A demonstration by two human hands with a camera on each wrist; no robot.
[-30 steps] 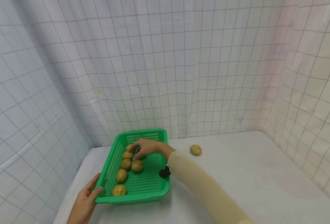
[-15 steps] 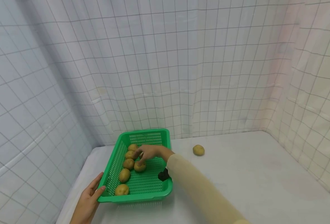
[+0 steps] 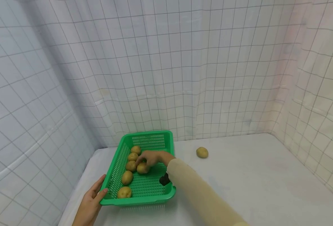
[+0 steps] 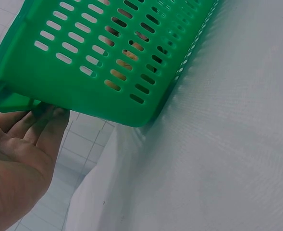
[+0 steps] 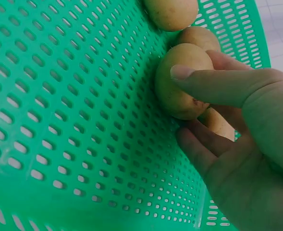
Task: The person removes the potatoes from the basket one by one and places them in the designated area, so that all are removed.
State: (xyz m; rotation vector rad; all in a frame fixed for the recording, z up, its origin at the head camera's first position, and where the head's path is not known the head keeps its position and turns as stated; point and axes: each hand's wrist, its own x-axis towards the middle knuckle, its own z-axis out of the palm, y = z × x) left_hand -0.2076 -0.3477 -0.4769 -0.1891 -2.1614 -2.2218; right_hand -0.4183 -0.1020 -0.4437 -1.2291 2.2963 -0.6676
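Note:
A green slotted plastic basket [image 3: 139, 199] sits on the white surface. My left hand [image 3: 88, 204] grips its near left corner, thumb over the rim; in the left wrist view the fingers [image 4: 52, 132] lie under the rim. Inside the basket, my right hand [image 3: 153, 157] holds a potato [image 3: 142, 169]. In the right wrist view the thumb presses on that potato [image 5: 169, 98], with fingers behind and below it, and it appears to rest on the basket floor. Several other potatoes line the left side, among them one [image 3: 124, 192] in the near corner.
One potato [image 3: 202, 152] lies outside the basket, to its right on the white tabletop [image 3: 256, 175]. White grid-patterned curtains [image 3: 183, 69] stand behind and at both sides. A black wrist device [image 3: 164, 179] hangs below the right sleeve, over the basket's right side.
My right hand has come down and nearer, from above the farther potatoes onto the potato it now holds. The left hand keeps the same corner. The head view has shifted slightly.

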